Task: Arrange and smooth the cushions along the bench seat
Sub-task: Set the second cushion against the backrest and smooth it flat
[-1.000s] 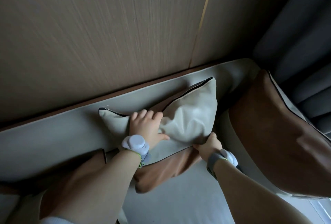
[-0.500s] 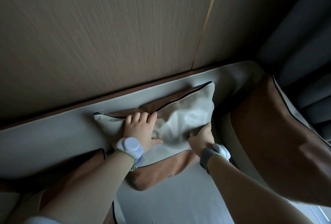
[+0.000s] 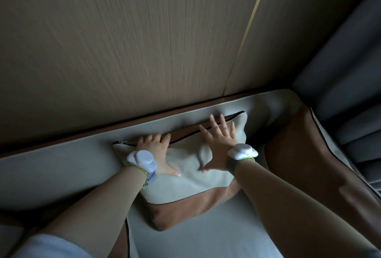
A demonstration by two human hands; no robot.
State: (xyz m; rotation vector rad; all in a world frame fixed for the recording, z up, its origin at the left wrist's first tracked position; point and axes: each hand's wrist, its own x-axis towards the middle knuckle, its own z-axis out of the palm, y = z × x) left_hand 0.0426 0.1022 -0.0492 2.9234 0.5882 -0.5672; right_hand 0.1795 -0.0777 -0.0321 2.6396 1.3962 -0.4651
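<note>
A cream and brown cushion point(image 3: 186, 181) with a dark zip edge leans against the back of the grey bench seat point(image 3: 61, 167). My left hand point(image 3: 155, 150) lies on its upper left part, fingers curled over the zip edge. My right hand point(image 3: 218, 144) is pressed flat on its upper right part, fingers spread wide. A larger brown cushion point(image 3: 305, 165) stands at the right end of the bench. The corner of another brown cushion point(image 3: 121, 235) shows under my left forearm.
A wood-panelled wall point(image 3: 144, 41) with a thin brass strip rises behind the bench. Grey curtains point(image 3: 350, 93) hang at the right. Bare grey seat point(image 3: 206, 241) stretches in front of the cushion and to its left.
My right hand let go of the cushion's lower right corner and moved up onto its face, fingers spread. The cushion now lies flatter against the bench back. My left hand stayed at the zip edge.
</note>
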